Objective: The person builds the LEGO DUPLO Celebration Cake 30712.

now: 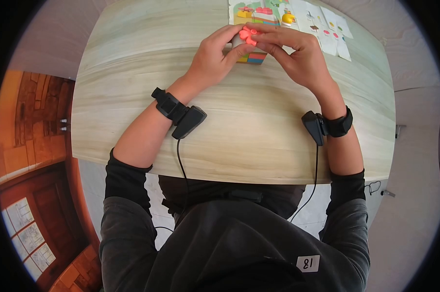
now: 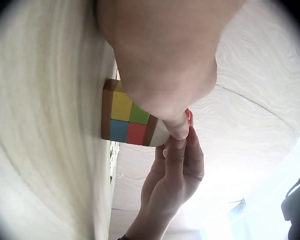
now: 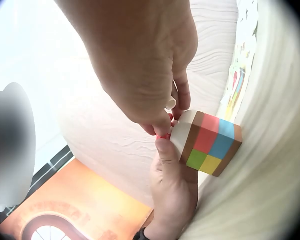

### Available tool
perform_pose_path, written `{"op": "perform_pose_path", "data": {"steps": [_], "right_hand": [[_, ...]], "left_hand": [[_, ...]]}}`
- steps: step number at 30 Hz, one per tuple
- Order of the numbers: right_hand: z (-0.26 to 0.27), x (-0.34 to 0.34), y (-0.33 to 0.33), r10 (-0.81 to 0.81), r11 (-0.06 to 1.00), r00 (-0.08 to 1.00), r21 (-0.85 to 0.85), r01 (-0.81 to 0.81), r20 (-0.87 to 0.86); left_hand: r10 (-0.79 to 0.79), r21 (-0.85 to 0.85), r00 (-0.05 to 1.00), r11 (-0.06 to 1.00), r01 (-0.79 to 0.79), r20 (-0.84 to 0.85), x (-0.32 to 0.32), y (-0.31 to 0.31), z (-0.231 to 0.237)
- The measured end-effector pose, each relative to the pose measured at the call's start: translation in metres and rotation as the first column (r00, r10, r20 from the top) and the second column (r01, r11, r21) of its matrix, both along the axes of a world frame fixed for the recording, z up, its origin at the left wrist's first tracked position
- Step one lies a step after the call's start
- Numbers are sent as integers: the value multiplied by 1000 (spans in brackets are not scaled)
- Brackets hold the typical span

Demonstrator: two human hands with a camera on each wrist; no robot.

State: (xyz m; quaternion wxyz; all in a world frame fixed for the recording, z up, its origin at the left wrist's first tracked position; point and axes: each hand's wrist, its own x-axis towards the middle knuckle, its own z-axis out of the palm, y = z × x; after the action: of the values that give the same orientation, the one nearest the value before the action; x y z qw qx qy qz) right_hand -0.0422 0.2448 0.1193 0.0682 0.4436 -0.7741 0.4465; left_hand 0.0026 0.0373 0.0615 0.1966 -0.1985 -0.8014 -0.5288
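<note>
A: What are the fingers doing?
B: The left hand [image 1: 214,57] has its thumb and a finger bent about the pink flower piece [image 1: 249,36]. The right hand [image 1: 300,56] pinches the same piece from the other side.

A: Anything else in the right one?
B: A small pale tube [image 3: 171,103] shows among its fingers; I can't tell how firmly it is held.

A: Where exactly is the flower?
B: Above the table, at the rounded white top [image 3: 182,131] of a block. Fingers hide whether the two are touching.

A: And the block?
B: The colored block [image 2: 128,120] stands upright on the table [image 1: 239,141], its faces checked in red, blue, green and yellow, with brown bands below and above.

A: What's just beyond the hands?
B: An illustrated sheet [image 1: 317,29] lies on the far part of the table, with a rounded yellow shape [image 1: 288,19] on it, perhaps printed, perhaps solid.

A: Farther out?
B: Each wrist wears a strapped black camera, the left one [image 1: 190,121] and the right one [image 1: 313,127], both with cables. Past the table's left side there's a brown paneled door [image 1: 50,214].
</note>
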Motion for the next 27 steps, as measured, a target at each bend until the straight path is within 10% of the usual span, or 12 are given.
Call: {"op": "perform_pose_path", "data": {"steps": [11,14,16,27], "right_hand": [[31,-17,27,-135,988,990,-63,137,41],[50,-32,49,242,862,936,386,-329,256],[16,-19,29,-5,981,964,188,57,-267],[18,-5,15,-217,971,975,115,209,57]], "left_hand": [[20,11,999,1000,-19,-41,1,2,1],[26,0,999,1000,-26,-43,1,1,0],[22,-21,999,1000,-22,-27,0,1,0],[-16,82,999,997,12,51,3,4,1]]}}
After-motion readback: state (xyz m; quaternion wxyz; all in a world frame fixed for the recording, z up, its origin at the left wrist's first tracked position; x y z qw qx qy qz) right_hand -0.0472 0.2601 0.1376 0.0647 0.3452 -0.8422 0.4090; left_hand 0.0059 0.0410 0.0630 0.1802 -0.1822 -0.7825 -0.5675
